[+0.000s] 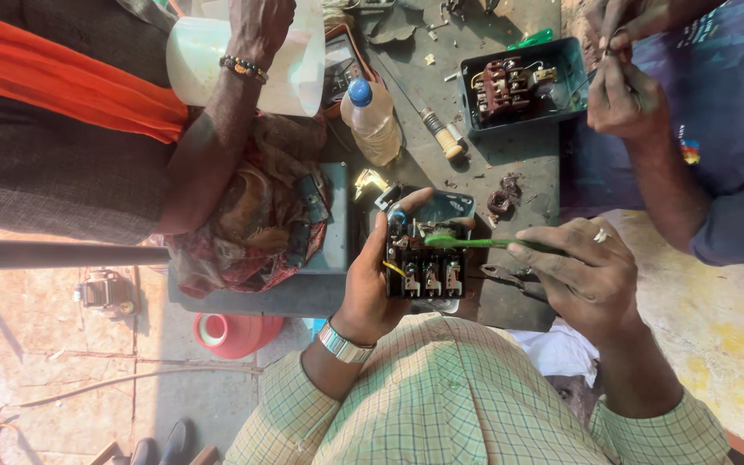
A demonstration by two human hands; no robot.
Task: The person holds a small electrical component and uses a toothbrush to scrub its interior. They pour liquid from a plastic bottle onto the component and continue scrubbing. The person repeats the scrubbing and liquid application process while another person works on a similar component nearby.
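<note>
Near the frame's centre, a black switch block with metal terminals and yellow wiring sits upright in the left hand, fingers wrapped around its left side. Right of it, the right hand pinches a green screwdriver, its tip lying across the block's top, above the table.

Bare bench strip open beyond your right hand; plastic bottle, wooden-handled tool, green box crowd farther side; cloth heap blocks beside your left hand.
</note>
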